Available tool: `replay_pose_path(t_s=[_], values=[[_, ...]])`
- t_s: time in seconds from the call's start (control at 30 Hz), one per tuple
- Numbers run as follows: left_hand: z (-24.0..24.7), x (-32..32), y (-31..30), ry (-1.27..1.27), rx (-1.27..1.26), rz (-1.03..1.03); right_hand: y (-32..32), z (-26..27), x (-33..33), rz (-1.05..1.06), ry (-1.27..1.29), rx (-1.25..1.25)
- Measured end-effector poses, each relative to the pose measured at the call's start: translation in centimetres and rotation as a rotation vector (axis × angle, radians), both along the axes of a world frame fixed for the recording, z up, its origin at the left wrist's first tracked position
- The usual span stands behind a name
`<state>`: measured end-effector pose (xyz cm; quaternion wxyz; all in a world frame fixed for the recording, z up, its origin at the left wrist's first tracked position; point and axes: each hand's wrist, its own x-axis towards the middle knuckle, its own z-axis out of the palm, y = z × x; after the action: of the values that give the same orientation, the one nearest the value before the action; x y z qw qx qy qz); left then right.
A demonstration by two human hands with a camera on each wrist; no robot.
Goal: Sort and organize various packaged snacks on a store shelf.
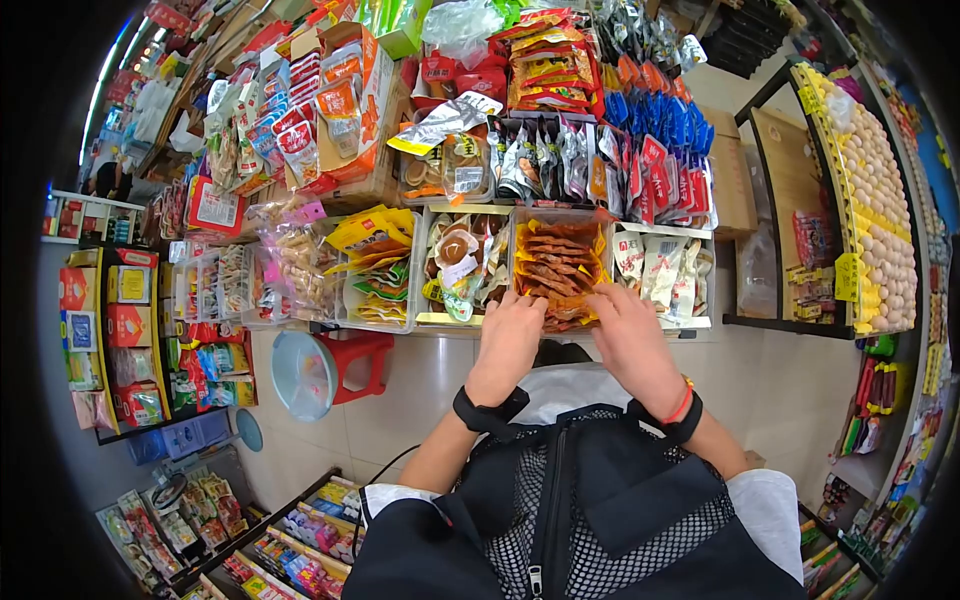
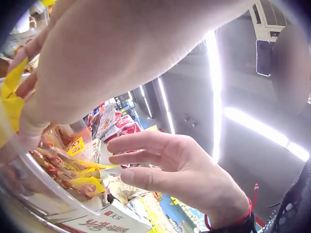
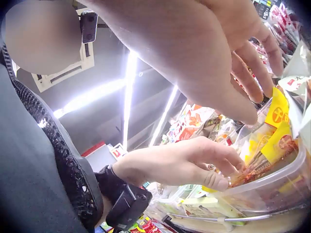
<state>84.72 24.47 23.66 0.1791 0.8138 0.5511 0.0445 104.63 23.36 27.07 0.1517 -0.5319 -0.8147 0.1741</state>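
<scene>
A clear plastic bin (image 1: 608,228) holds a stack of reddish-brown snack packets (image 1: 555,250) with yellow corners. My left hand (image 1: 508,345) reaches into its near left corner. In the right wrist view, the bent fingertips (image 3: 233,167) of that hand touch the packets, partly hidden among them. A yellow packet corner (image 2: 12,99) shows beside the left fingers in the left wrist view; whether they pinch it, I cannot tell. Over the bin's near right side is my right hand (image 1: 632,345). Its fingers are extended and spread from the thumb, with nothing held, as the left wrist view shows.
White snack packets (image 1: 660,265) fill the box on the right, and mixed packets (image 1: 465,255) the one on the left. Further left stands a bin of yellow packets (image 1: 375,255). A red stool (image 1: 362,368) is below the display. Egg trays (image 1: 880,220) rise at far right.
</scene>
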Motion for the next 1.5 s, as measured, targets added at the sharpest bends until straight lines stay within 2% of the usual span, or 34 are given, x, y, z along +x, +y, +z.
replay_pose_path(t_s=[0.1,0.2,0.27,0.4,0.47,0.6,0.7,0.8,1.1,1.2,1.33,1.43,1.5], values=[[-0.2,0.6,0.2,0.078,0.022,-0.045,-0.1,-0.2,0.7,-0.053,0.048,0.016],[0.0,1.2,0.8,0.138,0.027,-0.084,-0.3,-1.0,0.9,-0.044,-0.094,-0.036],[-0.4,1.7,0.9,0.138,0.0,-0.078,-0.2,-1.6,0.6,-0.043,-0.092,0.006],[-2.0,1.3,0.4,-0.048,0.022,-0.093,-0.7,-2.1,-0.2,-0.044,-0.133,0.089],[-2.0,1.1,0.5,-0.069,-0.043,-0.102,-1.1,-2.2,-0.6,-0.021,-0.192,0.101],[-2.4,1.6,0.4,0.011,-0.014,-0.133,-2.0,-2.2,-1.9,0.039,-0.366,0.139],[-2.9,2.1,0.8,0.058,0.022,-0.141,-3.2,-4.0,-3.3,0.006,-0.459,0.226],[-4.0,1.9,1.1,0.049,0.037,-0.16,-2.5,-4.3,-3.2,-0.042,-0.367,0.074],[-3.6,1.3,0.6,0.031,0.04,-0.142,-2.4,-3.8,-1.9,0.013,-0.155,-0.085],[-3.6,1.0,0.4,-0.056,0.048,-0.133,-3.2,-1.9,-1.8,0.049,-0.214,0.115],[-4.1,0.6,0.6,-0.087,0.016,-0.158,-3.2,-2.8,-2.1,-0.014,-0.157,-0.109],[-4.1,0.7,0.5,-0.081,0.001,-0.158,-2.6,-4.2,-3.2,-0.074,-0.22,-0.179],[-4.0,0.4,0.4,-0.079,-0.035,-0.169,-2.7,-5.1,-4.0,-0.095,-0.282,-0.074]])
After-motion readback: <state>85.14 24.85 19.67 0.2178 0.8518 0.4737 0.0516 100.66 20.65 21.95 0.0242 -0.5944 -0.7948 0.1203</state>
